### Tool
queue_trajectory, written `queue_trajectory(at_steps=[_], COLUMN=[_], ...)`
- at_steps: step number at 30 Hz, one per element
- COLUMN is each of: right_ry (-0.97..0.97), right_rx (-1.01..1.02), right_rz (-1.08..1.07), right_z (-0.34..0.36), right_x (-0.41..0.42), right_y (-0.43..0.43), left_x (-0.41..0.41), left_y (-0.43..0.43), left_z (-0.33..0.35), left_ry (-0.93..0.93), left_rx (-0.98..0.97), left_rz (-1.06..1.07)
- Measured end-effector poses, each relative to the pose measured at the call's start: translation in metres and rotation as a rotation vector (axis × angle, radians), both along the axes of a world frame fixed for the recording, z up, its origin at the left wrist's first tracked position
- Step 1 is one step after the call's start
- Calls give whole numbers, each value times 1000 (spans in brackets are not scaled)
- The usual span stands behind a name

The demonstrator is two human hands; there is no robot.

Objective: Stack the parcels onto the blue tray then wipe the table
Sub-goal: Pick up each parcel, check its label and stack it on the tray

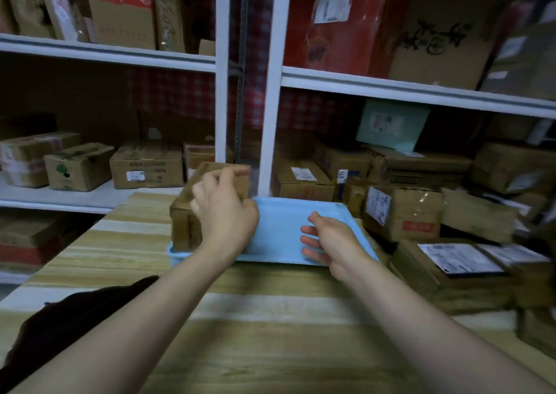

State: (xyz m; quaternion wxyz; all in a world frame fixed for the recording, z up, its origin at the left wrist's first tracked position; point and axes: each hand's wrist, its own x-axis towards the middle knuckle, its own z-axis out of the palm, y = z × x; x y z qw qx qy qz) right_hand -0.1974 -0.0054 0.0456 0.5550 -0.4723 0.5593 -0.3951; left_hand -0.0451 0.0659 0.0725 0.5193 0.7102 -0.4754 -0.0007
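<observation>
Tray [279,228] lay on table [270,333], far centre; stacked parcels [183,225] on tray's left end; cloth [75,318] at table's near left; shelves [270,123] behind; boxes [403,213] piled right.

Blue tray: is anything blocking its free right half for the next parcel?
No object lies there. Only the open right hand is over the blue tray; the stacked parcels under the left hand fill its left end.

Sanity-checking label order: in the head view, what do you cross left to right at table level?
dark cloth → parcel stack → bare middle of blue tray → right hand → labelled box. Left hand skipped: it overlaps the stack.
</observation>
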Motion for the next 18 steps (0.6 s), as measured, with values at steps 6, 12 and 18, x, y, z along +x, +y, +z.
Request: queue_trajectory(at_steps=[6, 12, 18], right_ry=[-57, -10, -38], right_rx=[-183, -3, 105], right_rz=[-319, -671, -776], right_z=[2, -15, -34], right_x=[-106, -216, -263], right_y=[6, 17, 10], left_x=[-103, -186, -221], left_y=[-33, -50, -77], left_z=[-12, -28, -37], left_ry=[20, 121, 247], left_rx=[145, 353, 496], left_rz=[-411, -665, -725])
